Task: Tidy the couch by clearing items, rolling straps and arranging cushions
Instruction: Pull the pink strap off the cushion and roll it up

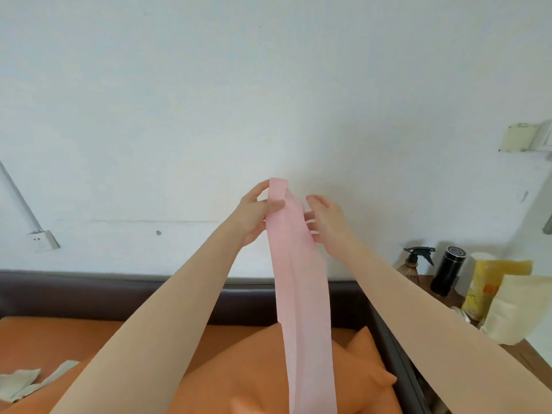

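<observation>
A long pale pink strap (301, 294) hangs straight down in front of the white wall, its top end folded over. My left hand (254, 216) pinches the folded top between thumb and fingers. My right hand (327, 222) is at the strap's right edge, fingers curled against it just below the fold. The strap's lower part falls over an orange cushion (263, 375) lying on the couch's orange seat (59, 336). The couch's dark brown backrest (89, 291) runs along the wall.
A grey-green strap or cloth (27, 383) lies on the seat at lower left. A wooden side table (448, 297) at right holds a spray bottle (413, 264), a black flask (448, 271), a yellow pack (493, 285) and a cream bag (513, 309). A wall socket (43, 242) sits at left.
</observation>
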